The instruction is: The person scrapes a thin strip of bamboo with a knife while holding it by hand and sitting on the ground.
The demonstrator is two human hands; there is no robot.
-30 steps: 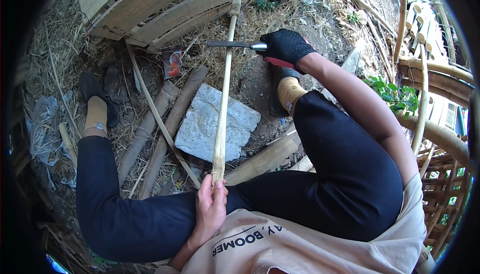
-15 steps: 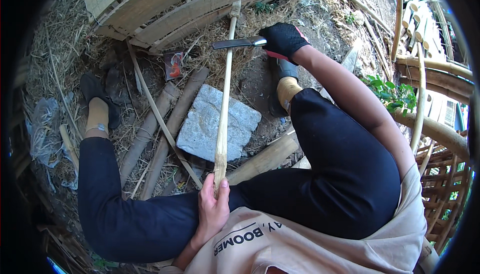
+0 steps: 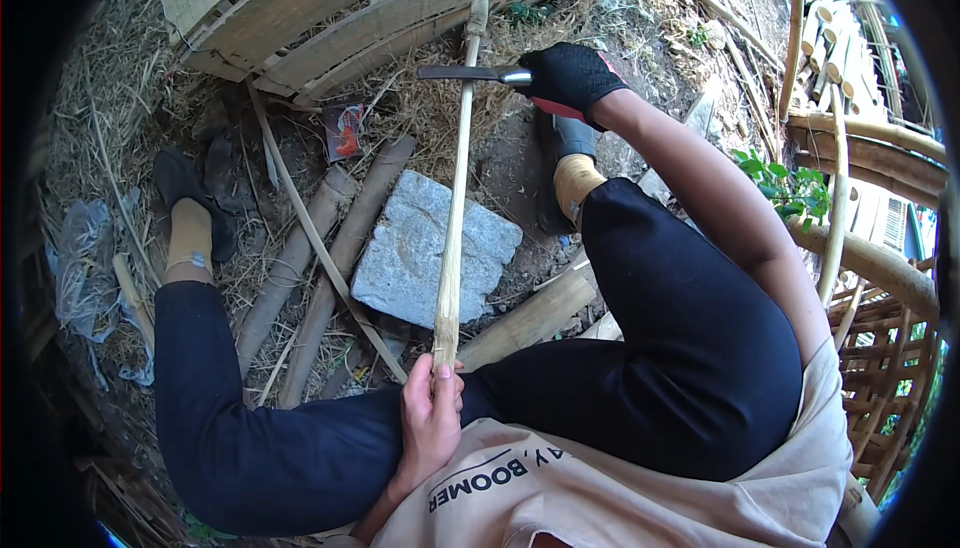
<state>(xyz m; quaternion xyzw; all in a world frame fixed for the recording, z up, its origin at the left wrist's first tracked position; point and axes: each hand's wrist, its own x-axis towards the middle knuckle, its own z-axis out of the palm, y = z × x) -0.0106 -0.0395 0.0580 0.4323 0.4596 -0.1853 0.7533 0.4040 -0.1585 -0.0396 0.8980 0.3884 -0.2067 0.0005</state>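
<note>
1. Pale stick (image 3: 456, 218): runs from the person's lap, above the stone block (image 3: 410, 248), to the slatted panel (image 3: 400, 16). On my feed I cannot tell whether its far end is braced; if loose, it could swing sideways under pressure.
2. Left hand (image 3: 432, 413): bare grip, clamped round the near end of the stick. I judge that the stick could twist or slip should these fingers slacken.
3. Right hand (image 3: 572, 83): gloved grip, closed round the handle of the knife (image 3: 458, 74), whose blade crosses the stick toward its far end. I cannot tell which way the edge faces.
4. Knotted joint (image 3: 476, 23): just beyond the blade. I judge that it could snag the edge, causing a sudden jump.
5. Right shoe (image 3: 572, 136): near the gloved hand. A blade glancing off the stick could strike it; one drawn too freely bodyward could reach the bare fingers.
</note>
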